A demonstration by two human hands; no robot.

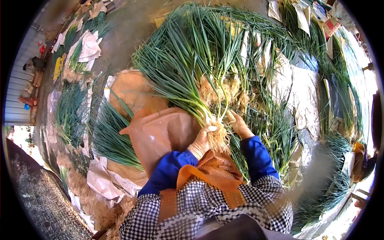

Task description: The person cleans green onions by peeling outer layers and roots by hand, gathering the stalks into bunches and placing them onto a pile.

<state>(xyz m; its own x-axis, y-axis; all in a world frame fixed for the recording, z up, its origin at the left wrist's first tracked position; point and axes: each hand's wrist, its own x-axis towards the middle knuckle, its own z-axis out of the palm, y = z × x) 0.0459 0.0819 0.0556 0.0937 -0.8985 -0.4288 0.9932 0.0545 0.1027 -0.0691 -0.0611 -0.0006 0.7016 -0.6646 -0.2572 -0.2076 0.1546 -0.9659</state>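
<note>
In the head view, my left hand (203, 140) is wrapped round the white base of a bunch of green onions (200, 105), just above its pale, stringy roots (218, 140). The long green leaves fan up and to the left. My right hand (237, 123) is at the right side of the same bunch, fingers bent against a separate stalk (225, 94); its fingertips are partly hidden. Just beyond my hands lies a large heap of green onions (200, 40) with tangled roots. A brown sheet (162, 132) covers my lap on the left.
More green onions (114, 134) lie at the left beside crumpled paper (106, 180). Further piles (72, 114) stand at the far left, and others (332, 176) at the right. Pale sheets (294, 92) lie right of the heap. A metal wall (18, 92) is at the left edge.
</note>
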